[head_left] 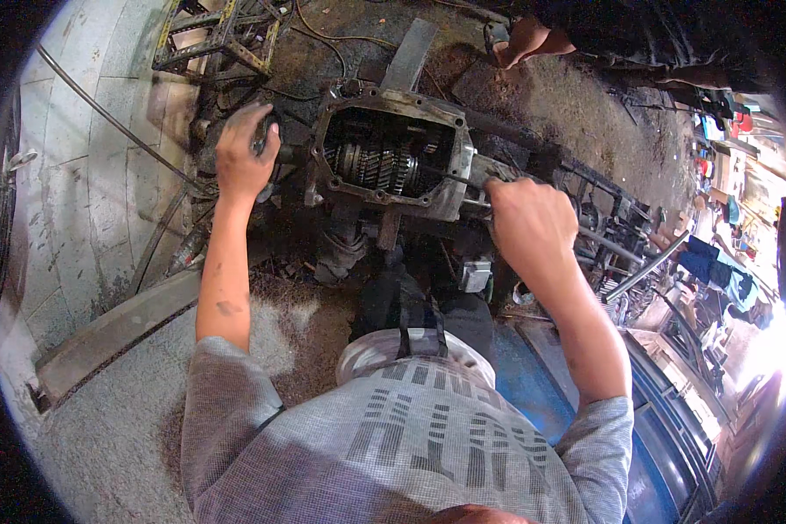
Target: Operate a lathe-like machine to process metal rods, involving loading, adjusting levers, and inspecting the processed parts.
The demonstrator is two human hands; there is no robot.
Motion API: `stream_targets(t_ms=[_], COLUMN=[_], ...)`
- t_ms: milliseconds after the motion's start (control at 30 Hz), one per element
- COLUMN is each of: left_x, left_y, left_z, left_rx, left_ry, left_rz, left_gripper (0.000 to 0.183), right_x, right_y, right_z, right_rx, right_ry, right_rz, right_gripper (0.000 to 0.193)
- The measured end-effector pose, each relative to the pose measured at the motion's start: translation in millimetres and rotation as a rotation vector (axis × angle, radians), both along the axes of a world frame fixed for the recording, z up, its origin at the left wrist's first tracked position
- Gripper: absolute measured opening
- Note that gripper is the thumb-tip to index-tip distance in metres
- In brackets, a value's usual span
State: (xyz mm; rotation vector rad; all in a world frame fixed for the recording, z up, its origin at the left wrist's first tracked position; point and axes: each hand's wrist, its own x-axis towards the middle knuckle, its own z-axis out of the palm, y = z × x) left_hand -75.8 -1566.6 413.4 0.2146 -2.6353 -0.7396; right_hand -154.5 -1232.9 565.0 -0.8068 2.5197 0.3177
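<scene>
Head view: open housing (445, 199), gears (380, 168) inside, sits between left hand (243, 157) and right hand (534, 217). The left curves; whether it grips, I cannot tell. The right clenches, seemingly on a dark rod (452, 176); steady guiding suits, I judge.

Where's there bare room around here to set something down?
Roomiest is the pale floor at lower left, between the long beam and the left sleeve. Brown floor beyond the metal housing, toward the co-worker's dark clothing, looks fairly open too. Metal parts crowd the area right of the right hand; gears sit inside the housing.
</scene>
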Motion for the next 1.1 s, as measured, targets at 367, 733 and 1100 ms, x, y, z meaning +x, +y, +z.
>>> stream_targets(t_ms=[367,733,1100], left_x=[-26.0,-71.1,-101.6], left_y=[-6.5,-24.2,-27.7], left_z=[-6.8,-35.6,-47.3], left_rx=[-0.106,0.081,0.074], left_ry=[-0.031,-0.224,-0.503], left_rz=[-0.177,-0.077,-0.052], left_gripper=[0.039,0.047,0.057], right_x=[-15.6,-9.1,-35.6], right_y=[-16.0,-34.2,1.6], right_z=[1.2,1.4,-4.7], right_rx=[-0.208,-0.201,-0.12], right_ry=[0.074,0.136,0.095], right_rz=[0.161,0.284,0.166], right_gripper=[0.008,0.008,0.012])
